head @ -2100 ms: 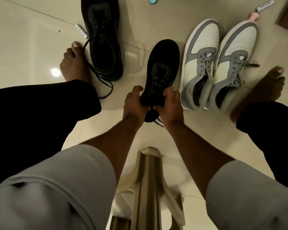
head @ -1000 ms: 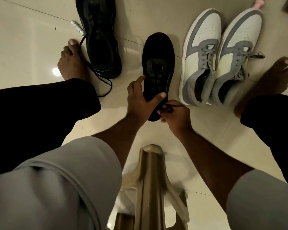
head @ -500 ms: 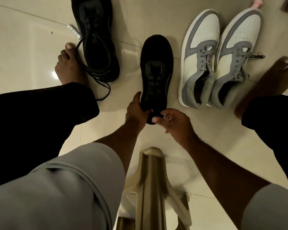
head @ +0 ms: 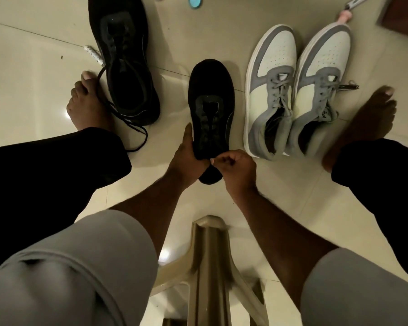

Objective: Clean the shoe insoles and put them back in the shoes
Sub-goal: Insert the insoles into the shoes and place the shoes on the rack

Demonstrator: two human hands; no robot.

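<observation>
A black shoe point(head: 211, 100) lies on the pale tiled floor in the middle, toe pointing away. My left hand point(head: 187, 156) grips its heel end from the left, thumb along the side. My right hand point(head: 236, 165) is at the heel opening with fingers curled, pinching at the shoe's rear edge; what it pinches is too dark to tell. The second black shoe point(head: 125, 64) stands at upper left with loose laces. A pair of grey and white sneakers point(head: 292, 90) stands at right. No insole is plainly visible.
My bare feet rest on the floor, one at left point(head: 85, 102) and one at right point(head: 363, 121). A beige plastic stool point(head: 210, 267) is under me. A small white speckled object point(head: 93, 54), a blue disc point(head: 194, 1) and a pink-tipped tool point(head: 346, 14) lie at the far edge.
My left hand slid from over the shoe's laces down to its heel. My right hand moved in closer and curled at the heel opening. The shoe stays on the floor.
</observation>
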